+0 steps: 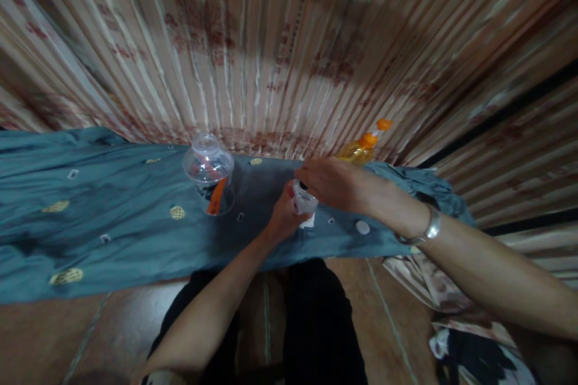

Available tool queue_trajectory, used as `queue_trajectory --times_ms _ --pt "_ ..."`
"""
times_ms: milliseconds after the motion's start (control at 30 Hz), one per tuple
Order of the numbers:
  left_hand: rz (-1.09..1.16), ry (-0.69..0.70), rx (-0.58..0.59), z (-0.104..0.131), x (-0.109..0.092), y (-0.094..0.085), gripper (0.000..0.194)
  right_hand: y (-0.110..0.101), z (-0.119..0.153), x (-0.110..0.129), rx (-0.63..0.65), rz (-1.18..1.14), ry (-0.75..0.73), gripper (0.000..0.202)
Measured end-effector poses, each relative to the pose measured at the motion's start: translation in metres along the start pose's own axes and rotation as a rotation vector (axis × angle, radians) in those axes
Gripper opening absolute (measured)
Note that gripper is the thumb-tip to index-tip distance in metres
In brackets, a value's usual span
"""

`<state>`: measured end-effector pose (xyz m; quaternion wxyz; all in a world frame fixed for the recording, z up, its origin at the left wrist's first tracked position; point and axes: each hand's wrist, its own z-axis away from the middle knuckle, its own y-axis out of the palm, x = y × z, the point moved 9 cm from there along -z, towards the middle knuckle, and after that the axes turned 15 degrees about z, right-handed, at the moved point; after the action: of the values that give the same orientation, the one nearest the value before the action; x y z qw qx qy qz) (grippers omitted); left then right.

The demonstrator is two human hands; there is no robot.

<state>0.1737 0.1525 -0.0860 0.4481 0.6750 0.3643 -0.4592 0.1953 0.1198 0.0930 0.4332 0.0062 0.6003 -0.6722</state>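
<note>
My left hand [285,212] is wrapped round a small clear plastic cup [304,200], holding it above the cloth. Over the cup's mouth is my right hand [332,183], slightly blurred, its fingers bent down at the rim. A small dark spot shows by these fingertips; whether they pinch something there is unclear. Just below the cup lies a scrap of white paper or tissue [307,222]. A white round lid [362,227] rests flat to the right, under my right forearm. Behind my right hand stands a bottle of yellow liquid with an orange pump top [359,149], partly hidden.
A large clear plastic jar [210,171] with an orange and black label stands left of my hands. The narrow surface is covered by a blue-green cloth [135,216] with pineapple prints. A pleated curtain [253,60] hangs right behind it. Fabric [478,349] lies low at the right.
</note>
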Motion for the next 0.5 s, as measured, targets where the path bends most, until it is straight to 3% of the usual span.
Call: queue_trajectory --times_ms 100,300,433,500 --pt "-0.006 -0.002 -0.005 0.0002 0.0000 -0.0002 0.082 0.0021 -0.0013 -0.0028 0.058 0.028 0.054 0.019" --pt "-0.013 0.024 -0.007 -0.0006 -0.0007 -0.0013 0.080 -0.0064 0.0021 0.0007 -0.046 0.018 0.032 0.036" --pt "-0.020 0.035 -0.001 -0.0007 0.0016 -0.0017 0.081 -0.0012 -0.0004 0.0029 0.030 0.076 0.029 0.020" --pt "-0.031 0.038 0.003 -0.0005 0.0016 -0.0016 0.080 -0.0003 -0.0016 -0.0002 0.041 0.098 0.065 0.022"
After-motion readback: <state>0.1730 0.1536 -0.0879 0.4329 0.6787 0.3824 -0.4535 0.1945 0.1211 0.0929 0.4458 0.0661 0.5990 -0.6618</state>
